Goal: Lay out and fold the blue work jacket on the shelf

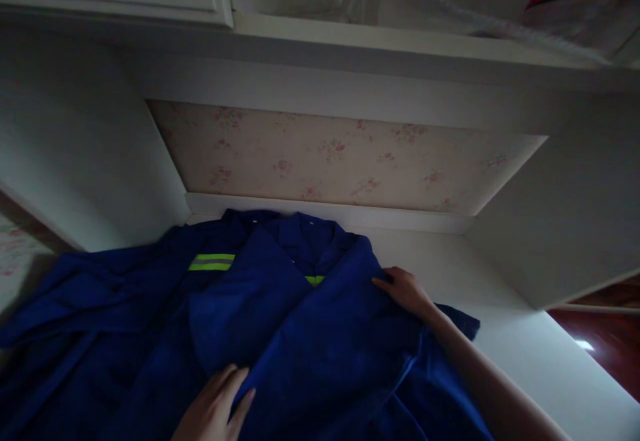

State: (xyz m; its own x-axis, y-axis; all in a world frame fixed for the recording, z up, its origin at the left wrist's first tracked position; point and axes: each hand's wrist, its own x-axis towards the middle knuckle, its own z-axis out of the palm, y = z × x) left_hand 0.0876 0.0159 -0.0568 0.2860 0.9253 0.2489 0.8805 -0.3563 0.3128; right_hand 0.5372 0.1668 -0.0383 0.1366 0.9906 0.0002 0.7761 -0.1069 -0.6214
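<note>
**Both hands on a blue jacket**

The jacket (280, 321), blue with a yellow-green stripe (211, 262), lies spread on a white shelf (500, 321). The left hand (216, 406) rests flat on its front, fingers loosely together. The right hand (406, 290) presses its shoulder; in the dim light it seems to pinch cloth.

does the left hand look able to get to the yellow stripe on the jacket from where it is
Probably yes. The left hand lies flat on the blue jacket, and the yellow stripe shows uncovered further up the cloth. Only loose folds lie between them, while the right hand rests off to the other side.
</note>
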